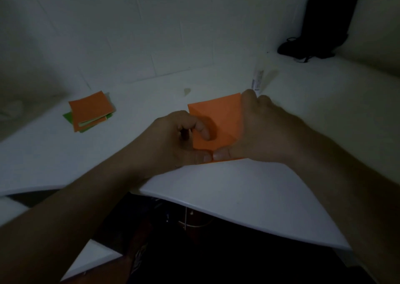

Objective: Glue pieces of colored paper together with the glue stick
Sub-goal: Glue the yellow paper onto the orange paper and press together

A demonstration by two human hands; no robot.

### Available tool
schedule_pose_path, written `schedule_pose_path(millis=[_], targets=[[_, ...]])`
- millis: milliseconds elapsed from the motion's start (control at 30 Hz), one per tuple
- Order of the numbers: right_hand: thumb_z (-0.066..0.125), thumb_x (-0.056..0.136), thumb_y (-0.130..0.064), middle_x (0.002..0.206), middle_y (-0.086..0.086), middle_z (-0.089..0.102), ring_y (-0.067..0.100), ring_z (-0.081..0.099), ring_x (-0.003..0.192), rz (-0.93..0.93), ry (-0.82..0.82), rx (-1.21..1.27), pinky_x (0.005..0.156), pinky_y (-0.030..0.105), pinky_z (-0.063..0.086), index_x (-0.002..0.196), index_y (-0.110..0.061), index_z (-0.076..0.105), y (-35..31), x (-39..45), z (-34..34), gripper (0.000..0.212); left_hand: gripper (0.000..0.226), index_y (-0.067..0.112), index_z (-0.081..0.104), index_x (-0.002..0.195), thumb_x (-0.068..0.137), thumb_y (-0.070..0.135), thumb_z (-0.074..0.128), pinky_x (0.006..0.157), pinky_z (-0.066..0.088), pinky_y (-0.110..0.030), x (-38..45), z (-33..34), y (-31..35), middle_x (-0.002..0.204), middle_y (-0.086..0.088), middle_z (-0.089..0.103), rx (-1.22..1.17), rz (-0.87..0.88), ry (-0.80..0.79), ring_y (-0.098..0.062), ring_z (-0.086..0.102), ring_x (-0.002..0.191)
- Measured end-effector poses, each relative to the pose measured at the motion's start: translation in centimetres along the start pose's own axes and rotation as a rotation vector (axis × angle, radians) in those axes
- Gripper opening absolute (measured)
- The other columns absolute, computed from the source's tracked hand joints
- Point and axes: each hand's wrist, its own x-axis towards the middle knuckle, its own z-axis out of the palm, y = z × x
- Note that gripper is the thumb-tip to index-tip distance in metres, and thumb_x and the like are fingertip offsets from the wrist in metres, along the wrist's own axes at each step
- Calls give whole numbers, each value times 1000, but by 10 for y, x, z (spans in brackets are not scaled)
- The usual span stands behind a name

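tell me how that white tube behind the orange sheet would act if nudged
The glue stick looks like a slim round tube lying on its side on the table, so it would probably roll. It seems small, so likely light. The frame is dark and blurred, so this is uncertain.

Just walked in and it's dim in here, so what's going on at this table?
A person is working an orange paper sheet on the white table. The left hand and right hand hold its sides, thumbs meeting at the near edge. The glue stick lies untouched beyond it. A stack of orange and green papers waits to the left.
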Motion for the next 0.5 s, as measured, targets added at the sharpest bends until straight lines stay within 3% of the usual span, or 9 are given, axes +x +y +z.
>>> schedule_pose_path(millis=[233, 333, 400, 500], targets=[[84, 41, -83, 138, 9, 44, 30, 57, 114, 71, -156, 11, 89, 46, 53, 145, -39, 20, 18, 4, -12, 130, 39, 37, 71, 97, 69, 28, 95, 75, 38, -6, -2, -1, 5, 100, 20, 58, 44, -5, 1, 5, 54, 89], [90, 46, -73, 149, 8, 44, 28, 56, 117, 84, -207, 40, 91, 42, 52, 151, -40, 18, 30, 6, -21, 132, 39, 36, 74, 101, 69, 30, 95, 76, 38, -6, -2, -1, 6, 99, 14, 58, 58, -5, 9, 1, 55, 90], [94, 56, -58, 140, 3, 51, 19, 58, 104, 80, -269, 104, 79, 32, 51, 154, -39, 21, 38, 6, -26, 124, 43, 37, 75, 105, 68, 34, 95, 78, 38, -6, -4, 1, 6, 100, 13, 59, 80, -1, 36, -2, 56, 93], [93, 67, -44, 100, -4, 60, 9, 58, 77, 92, -298, 244, 58, 20, 43, 150, -37, 38, 45, 6, -34, 99, 49, 37, 75, 113, 68, 37, 94, 79, 37, -6, -8, 3, 7, 103, 13, 59, 149, 65, 140, 0, 56, 96]])
